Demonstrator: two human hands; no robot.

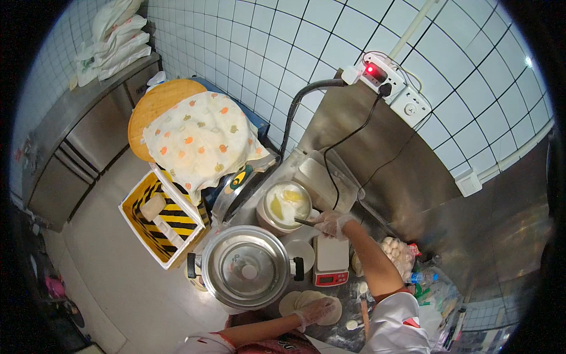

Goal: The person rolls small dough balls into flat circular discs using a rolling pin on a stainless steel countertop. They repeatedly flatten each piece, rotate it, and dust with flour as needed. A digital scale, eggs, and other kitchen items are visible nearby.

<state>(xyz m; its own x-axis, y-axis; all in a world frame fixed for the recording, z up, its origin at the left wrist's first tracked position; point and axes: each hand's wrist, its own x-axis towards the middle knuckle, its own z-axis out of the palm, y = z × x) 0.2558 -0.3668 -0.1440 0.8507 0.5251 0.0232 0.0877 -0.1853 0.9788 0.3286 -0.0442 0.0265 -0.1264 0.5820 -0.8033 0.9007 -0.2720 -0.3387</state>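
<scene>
My right hand [330, 224], in a clear plastic glove, grips the dark handle of a utensil [305, 222]. The utensil's tip reaches into a round pot [261, 216] holding a white, foamy-looking content [289, 211] with yellow patches. My left hand [316, 311], also gloved, lies over several flat dough rounds [289, 303] on the floured worktop; its fingers are hard to make out. Between my hands are a kitchen scale [331, 254] with a red front and a pale round dish [301, 254]. A large steel pot [247, 241] with black side handles stands to the left.
A rolling pin [365, 312] and small dough pieces [352, 325] lie by my right arm. Beyond it are a bag of eggs [395, 252] and a bottle [423, 277]. A power cord [329, 155] hangs behind the pot. A foam box [132, 225] and a patterned cloth [203, 137] are left.
</scene>
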